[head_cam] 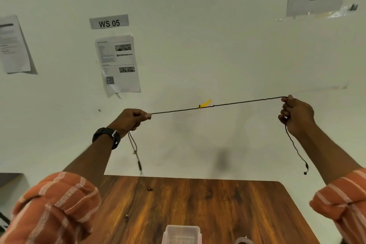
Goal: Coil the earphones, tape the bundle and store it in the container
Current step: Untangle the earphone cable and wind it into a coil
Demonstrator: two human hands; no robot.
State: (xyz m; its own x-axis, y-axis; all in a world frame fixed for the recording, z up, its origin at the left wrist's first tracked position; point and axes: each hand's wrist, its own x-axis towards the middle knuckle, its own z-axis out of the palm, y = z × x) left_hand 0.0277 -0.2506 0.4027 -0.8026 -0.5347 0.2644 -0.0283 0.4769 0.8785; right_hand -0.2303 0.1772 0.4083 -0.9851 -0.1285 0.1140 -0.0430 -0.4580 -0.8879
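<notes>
A thin black earphone cable [237, 102] is stretched tight between my two raised hands, in front of the wall. A small yellow tape tag [205, 103] sticks to its middle. My left hand [130, 120] pinches the left end, and the plug end dangles below it. My right hand [297, 116] grips the right end, and an earbud hangs down beside my forearm. A clear plastic container [182, 233] stands at the near edge of the wooden table [217, 204].
A roll of clear tape [243, 240] is partly visible next to the container. Two small dark bits [150, 189] lie on the tabletop. Papers and a "WS 05" sign [109, 22] hang on the white wall behind.
</notes>
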